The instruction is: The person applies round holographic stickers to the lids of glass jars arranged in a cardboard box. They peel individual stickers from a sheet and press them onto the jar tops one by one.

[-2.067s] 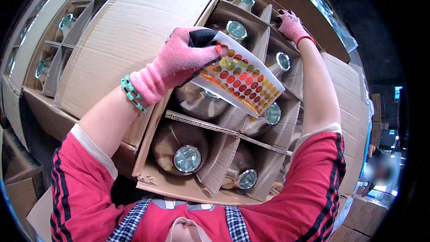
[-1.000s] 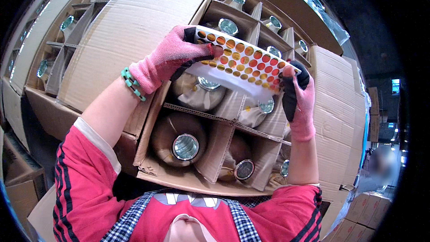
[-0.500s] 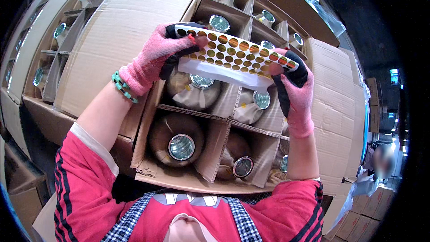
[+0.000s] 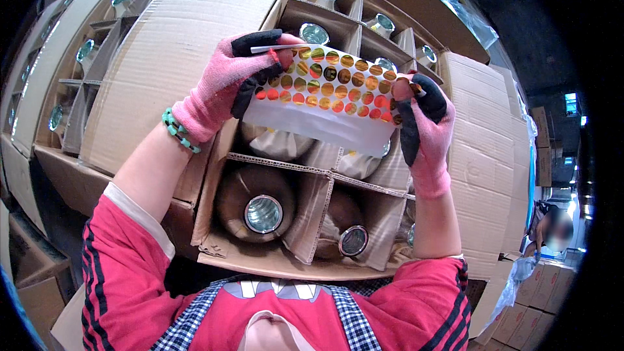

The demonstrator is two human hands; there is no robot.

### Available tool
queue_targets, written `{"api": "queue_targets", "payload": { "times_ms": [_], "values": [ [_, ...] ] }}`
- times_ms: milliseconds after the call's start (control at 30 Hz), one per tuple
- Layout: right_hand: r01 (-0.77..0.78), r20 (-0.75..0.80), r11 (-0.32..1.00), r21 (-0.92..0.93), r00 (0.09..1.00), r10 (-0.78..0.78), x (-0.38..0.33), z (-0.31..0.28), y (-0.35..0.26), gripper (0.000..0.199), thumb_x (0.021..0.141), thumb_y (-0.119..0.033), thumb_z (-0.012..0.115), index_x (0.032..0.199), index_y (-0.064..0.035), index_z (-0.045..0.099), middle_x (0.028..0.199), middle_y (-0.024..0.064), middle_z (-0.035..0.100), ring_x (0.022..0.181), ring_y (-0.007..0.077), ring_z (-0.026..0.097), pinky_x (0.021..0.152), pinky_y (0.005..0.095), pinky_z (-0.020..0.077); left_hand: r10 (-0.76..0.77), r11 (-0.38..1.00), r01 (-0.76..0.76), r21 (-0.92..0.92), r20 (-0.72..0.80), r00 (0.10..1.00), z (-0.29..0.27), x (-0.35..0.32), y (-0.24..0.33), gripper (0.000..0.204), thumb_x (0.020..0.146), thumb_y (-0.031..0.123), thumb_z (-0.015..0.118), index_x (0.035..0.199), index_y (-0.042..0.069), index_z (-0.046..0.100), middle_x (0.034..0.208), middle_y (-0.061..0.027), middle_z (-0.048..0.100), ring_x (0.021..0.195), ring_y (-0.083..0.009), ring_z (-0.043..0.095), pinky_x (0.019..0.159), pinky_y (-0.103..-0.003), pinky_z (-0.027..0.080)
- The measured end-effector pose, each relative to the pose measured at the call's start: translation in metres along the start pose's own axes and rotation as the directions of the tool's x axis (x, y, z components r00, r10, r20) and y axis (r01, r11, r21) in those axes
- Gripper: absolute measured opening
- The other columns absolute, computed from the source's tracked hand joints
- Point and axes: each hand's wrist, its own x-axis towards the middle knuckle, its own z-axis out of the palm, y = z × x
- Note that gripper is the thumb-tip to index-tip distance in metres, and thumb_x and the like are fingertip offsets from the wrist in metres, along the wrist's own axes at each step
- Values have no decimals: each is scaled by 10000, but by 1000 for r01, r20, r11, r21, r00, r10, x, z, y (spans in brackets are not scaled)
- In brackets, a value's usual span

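Sticker sheet [image 4: 328, 101] pinched in both grips: left hand [image 4: 227, 84], right hand [image 4: 422, 123], above bottle carton [image 4: 260, 257].

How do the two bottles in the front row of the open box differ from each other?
The left bottle shows a larger cap and a broad, bare brown body; the right bottle shows a smaller cap, its shoulder partly wrapped in pale paper. The left one sits nearer the carton corner. Both stand upright in cardboard dividers, with shiny metallic caps.
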Motion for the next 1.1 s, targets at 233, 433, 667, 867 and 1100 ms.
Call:
{"api": "queue_targets", "payload": {
  "times_ms": [233,433,667,867,1100],
  "values": [
    [57,26,998,41,998,-58,6,4,-6,301,741,100,469,1024,22,538,966,82,594,859,119,559,751,246,465,4,1000,-2,30,-51,999,2,-1,2,326,764,130,567,1038,-44,538,936,-84,598,867,-127,557,809,-263,433],
    [188,-8,980,-59,982,-189,10,14,-18,279,753,52,531,1030,23,532,972,75,583,874,108,548,766,228,441,34,998,-32,52,-49,998,1,1,3,302,778,132,566,1027,-38,547,856,-36,589,793,-93,539,761,-242,441],
    [297,14,856,-423,947,-321,16,7,-28,90,740,-36,614,828,-18,604,738,3,583,711,57,520,667,197,420,21,999,-21,-50,6,1000,-2,0,2,227,809,102,543,996,-24,572,916,-47,591,835,-83,542,756,-226,455],
    [219,53,863,-455,974,-220,18,2,-32,74,739,-32,609,807,-10,594,721,11,583,681,64,521,647,201,423,42,998,-42,43,-8,999,0,0,3,208,804,77,545,989,-12,579,907,-47,594,830,-88,546,747,-230,463],
    [361,161,817,-450,933,-323,22,2,-28,61,743,10,569,798,-14,576,839,53,602,778,111,542,718,239,430,32,997,-36,-73,-56,998,-3,1,-1,199,792,63,559,975,-9,587,891,-51,597,824,-89,548,758,-240,465]
  ]
}}
